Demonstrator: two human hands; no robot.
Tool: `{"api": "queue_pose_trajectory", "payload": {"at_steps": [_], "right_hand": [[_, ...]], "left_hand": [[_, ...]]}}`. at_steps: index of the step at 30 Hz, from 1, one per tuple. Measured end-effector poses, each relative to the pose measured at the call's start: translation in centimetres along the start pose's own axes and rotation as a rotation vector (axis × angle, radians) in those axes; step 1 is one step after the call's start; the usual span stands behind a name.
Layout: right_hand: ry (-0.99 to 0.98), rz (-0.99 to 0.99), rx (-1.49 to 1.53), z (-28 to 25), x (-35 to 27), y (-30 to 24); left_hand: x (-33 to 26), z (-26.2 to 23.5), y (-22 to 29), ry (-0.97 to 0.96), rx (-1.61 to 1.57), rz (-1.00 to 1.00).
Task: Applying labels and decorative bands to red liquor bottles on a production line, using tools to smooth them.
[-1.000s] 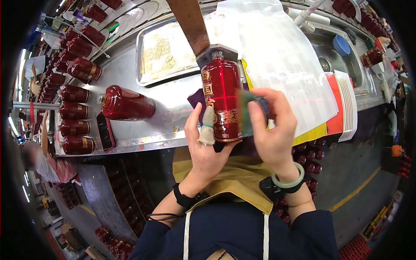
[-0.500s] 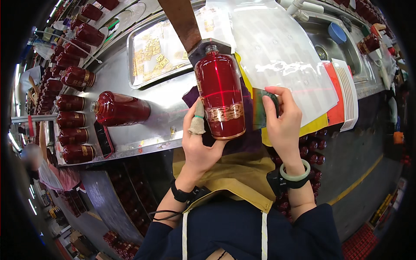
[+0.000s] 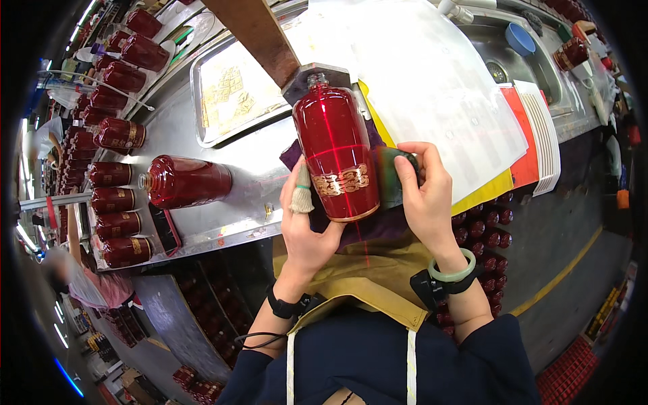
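Observation:
A glossy dark red glass bottle [image 3: 334, 145] lies tilted in front of me, its neck against a dark metal stop. A gold patterned strip [image 3: 343, 181] wraps its lower body, and red light lines cross there. My left hand [image 3: 307, 236] supports the bottle from its left side and base. Between that hand's fingers sits a small pale brush [image 3: 302, 196] with a green band. My right hand [image 3: 425, 182] pinches a dark green, flat, scraper-like piece [image 3: 389, 175] close beside the bottle's right side; whether it touches the glass I cannot tell.
A metal tray [image 3: 209, 138] with gold cut-out pieces lies beyond the bottle. Another red bottle [image 3: 185, 182] lies to the left, near several more. White sheets [image 3: 432, 81] cover the right side, before a sink [image 3: 557, 94] with a blue bowl [image 3: 520, 39]. A brown bar [image 3: 260, 40] slants overhead.
The bottle has turned slightly, and its gold strip now faces up more centrally. My right hand has brought the green piece nearer to the bottle. The view has shifted a little.

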State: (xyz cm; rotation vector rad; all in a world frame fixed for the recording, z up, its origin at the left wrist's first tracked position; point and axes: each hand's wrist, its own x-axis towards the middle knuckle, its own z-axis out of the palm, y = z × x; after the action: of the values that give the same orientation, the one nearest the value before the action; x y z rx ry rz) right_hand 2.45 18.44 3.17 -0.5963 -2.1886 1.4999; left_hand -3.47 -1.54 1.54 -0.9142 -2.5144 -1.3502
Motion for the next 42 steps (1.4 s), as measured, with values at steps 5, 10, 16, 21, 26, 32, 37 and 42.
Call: {"api": "queue_pose_trajectory", "payload": {"at_steps": [5, 10, 16, 21, 26, 32, 37, 42], "right_hand": [[0.053, 0.047, 0.094, -0.4, 0.2, -1.0], [0.034, 0.031, 0.231, 0.0, 0.5, -1.2], [0.005, -0.073, 0.188, -0.3, 1.1, -1.0], [-0.047, -0.03, 0.316, -0.7, 0.8, -2.4], [-0.072, -0.11, 0.122, -0.1, 1.5, -2.1], [-0.008, -0.611, -0.128, -1.5, 3.0, -1.9], [-0.231, -0.895, -0.217, -2.3, 0.1, -1.9], [-0.11, -0.885, -0.297, -2.4, 1.4, -3.5]], "left_hand": [[1.3, -0.8, 2.9, -0.013, 0.267, 0.146], [2.0, -0.2, 4.5, -0.064, 0.609, 0.235], [2.0, 0.6, 5.1, -0.074, 0.752, 0.257], [0.8, 0.1, 3.3, -0.024, 0.519, 0.219], [-0.5, 0.9, 1.6, 0.129, 0.184, 0.166], [-0.7, 0.8, 2.0, 0.169, 0.138, -0.011], [-1.1, 1.2, 0.7, 0.139, -0.079, -0.143], [-0.5, 0.4, 1.8, 0.122, -0.013, -0.088]]}}
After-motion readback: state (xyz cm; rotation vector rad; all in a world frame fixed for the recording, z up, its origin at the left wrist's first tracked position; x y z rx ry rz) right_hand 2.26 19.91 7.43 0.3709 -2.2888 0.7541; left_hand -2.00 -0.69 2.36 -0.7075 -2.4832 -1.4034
